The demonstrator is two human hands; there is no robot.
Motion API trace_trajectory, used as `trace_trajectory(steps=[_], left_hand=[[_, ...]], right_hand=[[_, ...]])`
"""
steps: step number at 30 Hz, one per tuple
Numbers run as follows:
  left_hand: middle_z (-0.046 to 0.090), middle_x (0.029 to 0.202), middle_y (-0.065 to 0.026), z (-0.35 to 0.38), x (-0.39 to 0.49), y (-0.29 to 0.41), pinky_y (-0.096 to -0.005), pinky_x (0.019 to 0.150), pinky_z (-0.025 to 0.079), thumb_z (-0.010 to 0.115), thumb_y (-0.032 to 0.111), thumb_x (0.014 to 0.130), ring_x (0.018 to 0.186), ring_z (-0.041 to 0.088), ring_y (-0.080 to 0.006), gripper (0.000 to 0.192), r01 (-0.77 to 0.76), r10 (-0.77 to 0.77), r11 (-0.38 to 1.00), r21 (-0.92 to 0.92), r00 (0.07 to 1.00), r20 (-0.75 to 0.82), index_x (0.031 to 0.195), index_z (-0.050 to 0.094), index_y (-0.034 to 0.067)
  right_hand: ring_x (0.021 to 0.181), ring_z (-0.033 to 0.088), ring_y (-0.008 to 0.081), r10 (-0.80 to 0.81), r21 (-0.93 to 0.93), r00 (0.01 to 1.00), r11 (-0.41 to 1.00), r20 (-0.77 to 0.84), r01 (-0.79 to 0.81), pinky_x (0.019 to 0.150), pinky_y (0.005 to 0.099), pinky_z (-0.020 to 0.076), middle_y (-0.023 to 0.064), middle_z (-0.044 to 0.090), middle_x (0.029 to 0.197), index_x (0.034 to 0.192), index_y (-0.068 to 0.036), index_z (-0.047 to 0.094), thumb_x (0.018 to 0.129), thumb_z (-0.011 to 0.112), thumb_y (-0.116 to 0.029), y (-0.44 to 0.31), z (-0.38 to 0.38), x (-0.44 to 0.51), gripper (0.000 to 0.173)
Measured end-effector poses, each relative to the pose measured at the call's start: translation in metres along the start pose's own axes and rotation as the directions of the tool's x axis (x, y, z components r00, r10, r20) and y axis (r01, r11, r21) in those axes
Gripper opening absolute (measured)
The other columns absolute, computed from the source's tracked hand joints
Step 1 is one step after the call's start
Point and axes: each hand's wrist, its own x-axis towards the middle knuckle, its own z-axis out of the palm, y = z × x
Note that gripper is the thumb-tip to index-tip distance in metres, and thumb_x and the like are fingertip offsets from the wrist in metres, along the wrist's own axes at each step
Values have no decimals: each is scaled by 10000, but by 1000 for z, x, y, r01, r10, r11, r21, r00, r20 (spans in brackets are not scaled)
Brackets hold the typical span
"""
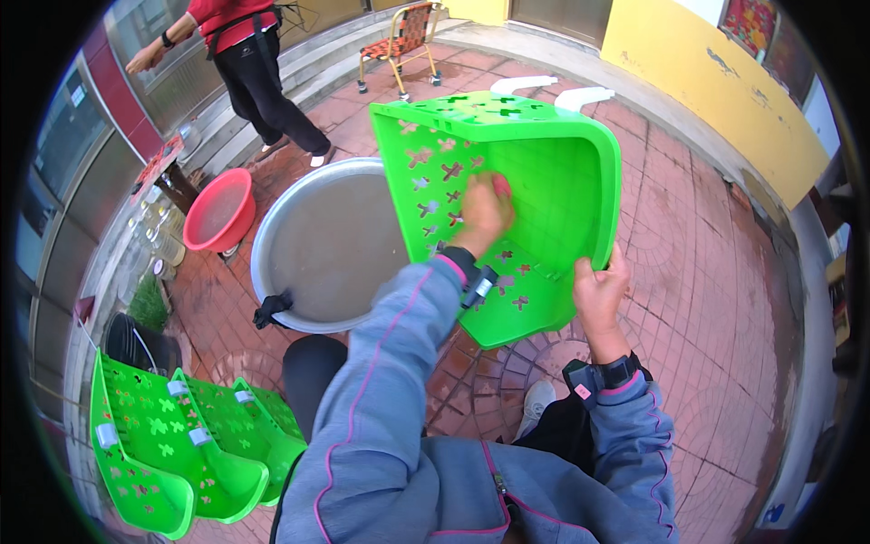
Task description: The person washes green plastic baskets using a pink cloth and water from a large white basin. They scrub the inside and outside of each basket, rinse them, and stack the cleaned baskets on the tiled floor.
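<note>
My left hand (484, 212) is inside a bright green plastic basket (557, 197), closed on a small pinkish-red object (501, 185) that it mostly hides; its exact kind cannot be told. My right hand (603, 289) grips the basket's lower right rim, thumb on the near side. The basket is held tilted, its open side towards me. Its walls have cross-shaped cut-outs, and two white hooks (584, 98) stick out at the top. Behind its left edge stands a wide metal basin (257, 262) of murky grey-brown water.
Several green baskets (146, 408) stand at lower left, near a black bucket (122, 343). A red plastic basin (248, 204), clear bottles (165, 245) and a low table (160, 163) are at left. Behind are a person (255, 68) and a woven chair (411, 30). A black cloth (272, 308) hangs on the metal rim.
</note>
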Motion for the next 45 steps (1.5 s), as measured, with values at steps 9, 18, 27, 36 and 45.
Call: trace_trajectory(steps=[9,18,27,36,45], left_hand=[[609,1149,-215,-20,21,18,-422,873,536,650,127,811,1095,572,-365,227,-385,392,664,642,909,139,1021,679,46],[697,892,-184,-18,7,-3,-435,797,549,705,203,791,858,671,-357,215,-235,2,879,415,872,489,927,726,38],[646,787,-226,-25,24,5,-438,716,515,621,61,822,739,654,-369,168,-273,232,961,-42,879,-417,960,626,-35],[676,807,-184,-2,13,-6,-427,720,539,635,108,811,776,690,-327,229,137,-237,915,-379,944,-230,995,613,-26],[684,911,-179,-12,-81,55,-435,804,532,695,110,730,857,660,-386,257,-286,379,911,-297,864,332,984,679,77]], right_hand=[[696,548,112,-180,-50,982,983,-49,178,616,269,441,57,614,772,956,24,604,864,592,16,-2,2,4,93],[1262,570,340,-110,-17,994,994,12,110,1002,369,470,240,556,1375,1298,32,581,818,536,59,-9,1,1,483],[1268,567,329,-197,63,980,979,42,194,1014,358,463,219,517,1429,1356,24,540,805,514,98,-26,8,-1,556],[884,597,239,-164,144,984,975,-68,172,757,315,472,147,595,1018,1098,13,598,826,582,64,-9,14,6,277],[1229,590,359,-443,-110,894,893,-61,435,971,369,506,223,556,1381,1375,-59,551,815,539,96,6,5,25,581]])
